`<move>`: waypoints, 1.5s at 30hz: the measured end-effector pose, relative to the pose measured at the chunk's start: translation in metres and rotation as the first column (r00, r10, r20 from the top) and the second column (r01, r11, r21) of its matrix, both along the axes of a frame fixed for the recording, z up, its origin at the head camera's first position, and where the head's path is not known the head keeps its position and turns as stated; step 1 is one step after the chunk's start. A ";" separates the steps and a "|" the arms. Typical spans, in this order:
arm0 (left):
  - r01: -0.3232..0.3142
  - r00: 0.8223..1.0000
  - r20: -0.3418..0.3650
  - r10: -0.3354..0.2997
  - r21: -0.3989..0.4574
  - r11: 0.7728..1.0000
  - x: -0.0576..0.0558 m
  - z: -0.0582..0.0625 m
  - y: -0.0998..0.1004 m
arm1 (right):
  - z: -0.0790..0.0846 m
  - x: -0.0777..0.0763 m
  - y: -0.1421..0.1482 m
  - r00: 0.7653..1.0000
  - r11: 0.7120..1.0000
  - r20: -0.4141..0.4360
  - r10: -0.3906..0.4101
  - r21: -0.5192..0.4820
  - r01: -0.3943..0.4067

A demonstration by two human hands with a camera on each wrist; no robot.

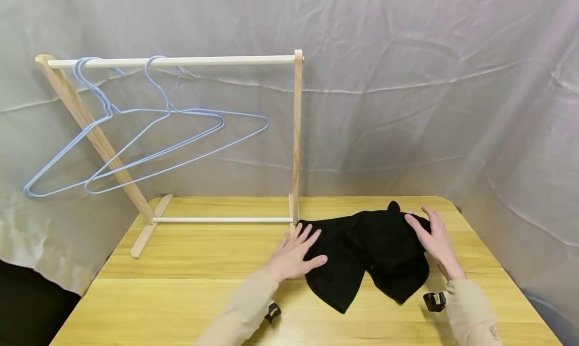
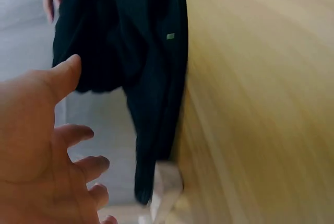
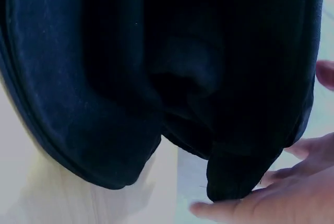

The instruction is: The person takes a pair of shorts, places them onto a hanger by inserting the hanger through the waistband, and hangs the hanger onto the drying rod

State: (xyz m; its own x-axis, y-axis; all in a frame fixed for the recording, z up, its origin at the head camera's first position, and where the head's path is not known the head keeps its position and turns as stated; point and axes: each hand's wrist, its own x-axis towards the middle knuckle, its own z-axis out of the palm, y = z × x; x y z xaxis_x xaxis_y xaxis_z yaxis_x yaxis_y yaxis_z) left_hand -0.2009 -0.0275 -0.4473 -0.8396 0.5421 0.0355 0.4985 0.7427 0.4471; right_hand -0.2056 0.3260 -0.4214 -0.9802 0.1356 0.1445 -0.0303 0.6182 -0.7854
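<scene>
A black cloth garment [image 1: 336, 265] with two flared, leg-like parts lies on the table, partly folded, a small rounded tab sticking up at its far edge. My left hand [image 1: 294, 255] spreads its fingers at the garment's left edge; in the left wrist view the thumb and fingers [image 2: 68, 78] stand apart beside the dark cloth. At the right end, my right hand [image 1: 435, 238] lays its thumb and fairly straight fingers against the cloth's edge. From the right wrist, the fingers [image 3: 308, 192] touch a dark tip of cloth. The garment's underside is hidden.
A wooden rack [image 1: 297, 135] with a white top rail [image 1: 226, 61] stands behind and left. Several light-blue hangers [image 1: 199, 157] hang from it. Its right foot is close to my left fingertips. A grey curtain [image 1: 407, 110] encloses the wooden table [image 1: 181, 306].
</scene>
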 end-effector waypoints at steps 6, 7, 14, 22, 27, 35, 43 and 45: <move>0.071 0.992 0.103 -0.069 -0.015 0.997 -0.012 -0.006 0.026 | -0.009 -0.003 -0.003 0.995 0.999 0.088 0.037 0.021 -0.039; 0.084 0.988 0.128 -0.083 -0.003 0.996 -0.014 -0.007 0.029 | -0.011 -0.003 -0.005 0.995 0.998 0.087 0.047 0.038 -0.050; 0.132 0.959 0.244 -0.142 0.057 0.990 -0.026 -0.010 0.051 | -0.024 -0.006 -0.011 0.991 0.983 0.066 0.113 0.139 -0.122; 0.137 0.975 0.186 -0.124 -0.060 0.989 -0.027 -0.017 0.062 | -0.029 -0.007 -0.009 0.986 0.979 0.094 0.136 0.140 -0.148; 0.118 0.992 0.067 -0.111 -0.107 0.987 -0.023 -0.016 0.066 | -0.029 -0.004 -0.008 0.992 0.980 0.051 0.116 0.154 -0.122; 0.031 0.999 -0.043 -0.033 -0.048 0.998 -0.019 -0.024 0.075 | -0.032 0.004 -0.011 0.997 0.984 -0.058 0.043 0.177 -0.033; -0.141 0.989 -0.014 0.144 0.154 0.978 -0.019 -0.032 0.077 | -0.031 0.008 -0.019 0.979 0.998 -0.199 -0.037 0.043 0.047; -0.169 0.985 0.014 0.170 0.224 0.960 -0.019 -0.030 0.072 | -0.029 0.009 -0.022 0.975 0.998 -0.215 -0.053 0.005 0.056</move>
